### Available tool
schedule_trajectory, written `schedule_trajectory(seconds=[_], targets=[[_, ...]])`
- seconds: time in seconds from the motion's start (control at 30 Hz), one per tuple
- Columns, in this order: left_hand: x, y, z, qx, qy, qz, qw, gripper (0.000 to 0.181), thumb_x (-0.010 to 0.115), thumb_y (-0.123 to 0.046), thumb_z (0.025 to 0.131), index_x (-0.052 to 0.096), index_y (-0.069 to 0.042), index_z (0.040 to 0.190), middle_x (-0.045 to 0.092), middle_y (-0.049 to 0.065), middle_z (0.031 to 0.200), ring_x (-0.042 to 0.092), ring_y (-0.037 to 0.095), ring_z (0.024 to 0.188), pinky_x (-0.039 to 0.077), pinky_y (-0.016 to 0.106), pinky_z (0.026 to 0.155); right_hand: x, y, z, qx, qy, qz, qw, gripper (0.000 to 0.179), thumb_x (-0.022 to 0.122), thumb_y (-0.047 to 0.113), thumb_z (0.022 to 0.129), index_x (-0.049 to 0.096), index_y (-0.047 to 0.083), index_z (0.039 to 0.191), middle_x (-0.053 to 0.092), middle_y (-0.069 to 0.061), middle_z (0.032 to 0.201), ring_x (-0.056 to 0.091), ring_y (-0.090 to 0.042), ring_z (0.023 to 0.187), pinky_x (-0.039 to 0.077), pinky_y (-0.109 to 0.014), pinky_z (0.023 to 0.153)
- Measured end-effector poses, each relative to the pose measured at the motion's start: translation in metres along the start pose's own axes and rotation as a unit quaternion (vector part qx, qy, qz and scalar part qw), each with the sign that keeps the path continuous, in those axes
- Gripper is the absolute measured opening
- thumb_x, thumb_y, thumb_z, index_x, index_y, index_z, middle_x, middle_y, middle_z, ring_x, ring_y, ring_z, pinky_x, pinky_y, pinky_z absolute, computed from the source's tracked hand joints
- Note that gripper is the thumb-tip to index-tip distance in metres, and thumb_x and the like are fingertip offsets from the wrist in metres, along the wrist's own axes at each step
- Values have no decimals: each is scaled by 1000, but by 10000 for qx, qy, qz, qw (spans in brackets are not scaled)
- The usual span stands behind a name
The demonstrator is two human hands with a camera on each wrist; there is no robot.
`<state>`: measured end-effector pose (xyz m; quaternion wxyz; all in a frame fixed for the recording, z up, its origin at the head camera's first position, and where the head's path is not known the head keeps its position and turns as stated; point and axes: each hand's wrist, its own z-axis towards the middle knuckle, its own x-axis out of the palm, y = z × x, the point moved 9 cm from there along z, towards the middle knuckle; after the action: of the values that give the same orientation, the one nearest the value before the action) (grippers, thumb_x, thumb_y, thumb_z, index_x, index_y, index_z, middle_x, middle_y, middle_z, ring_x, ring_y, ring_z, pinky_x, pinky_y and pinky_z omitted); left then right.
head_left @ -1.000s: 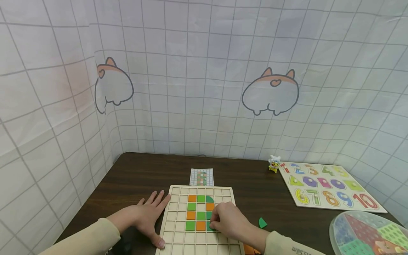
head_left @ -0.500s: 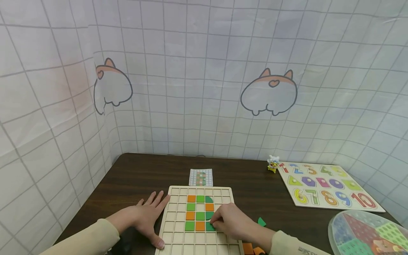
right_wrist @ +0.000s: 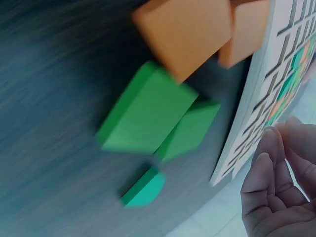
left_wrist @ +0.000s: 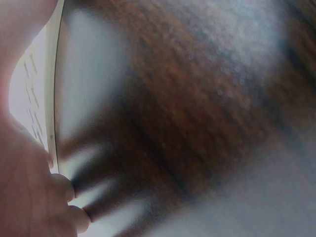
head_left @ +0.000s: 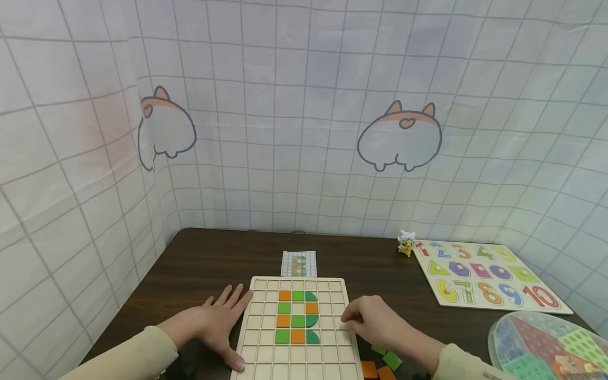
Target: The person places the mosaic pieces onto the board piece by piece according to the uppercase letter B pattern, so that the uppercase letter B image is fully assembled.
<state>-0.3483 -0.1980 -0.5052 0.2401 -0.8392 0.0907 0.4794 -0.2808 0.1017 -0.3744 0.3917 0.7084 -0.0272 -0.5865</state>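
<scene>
A wooden grid board (head_left: 258, 353) lies on the dark table, with orange and green square tiles set in several rows. Green rounded tiles (head_left: 311, 321) end some rows on the right. My left hand (head_left: 219, 323) rests with spread fingers along the board's left edge, its thumb on the frame. My right hand (head_left: 375, 319) hovers at the board's right edge, fingers loosely bent; nothing shows between thumb and fingertips. Below it lie loose green tiles (right_wrist: 150, 108), orange tiles (right_wrist: 185, 34) and a green rounded piece (right_wrist: 145, 188).
A small pattern card (head_left: 298, 263) lies behind the board. To the back right are a figurine (head_left: 406, 243) and a number puzzle board (head_left: 489, 279). A round clear-covered box (head_left: 541, 343) stands at the right front. A grid-patterned curtain (head_left: 304, 132) hangs behind the table.
My right hand has let go of the green rounded tile in the lowest filled row and moved right, off the tiles to the board's right edge. My left hand has stayed put.
</scene>
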Motion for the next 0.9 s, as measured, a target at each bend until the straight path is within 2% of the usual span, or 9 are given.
schedule_trajectory(seconds=[0.4,0.57,0.9], targets=[[-1,-2,-2,-9,-4,6,10000,152,73,-93,50,-5,-32,166,-9,12,173,-6,41,159,10,78,116,-27,-37,-23,309,-86,-156,9994,5,75,10,92,78,9,96,73,6,89,60,0,74,51,-22,63],[-3,-5,-5,-14,-25,23,10000,153,73,-94,50,-5,-32,166,-9,12,173,-6,41,159,10,78,116,-31,-44,-30,239,-98,-193,9995,5,75,9,91,78,9,96,72,8,86,59,2,72,51,-22,62],[-6,-11,-11,-19,-91,72,9999,153,72,-95,49,-3,-30,166,-7,12,174,-5,41,160,11,78,116,-27,-55,-38,449,111,-4,9989,6,77,7,90,77,9,96,73,6,87,60,1,74,52,-22,65]])
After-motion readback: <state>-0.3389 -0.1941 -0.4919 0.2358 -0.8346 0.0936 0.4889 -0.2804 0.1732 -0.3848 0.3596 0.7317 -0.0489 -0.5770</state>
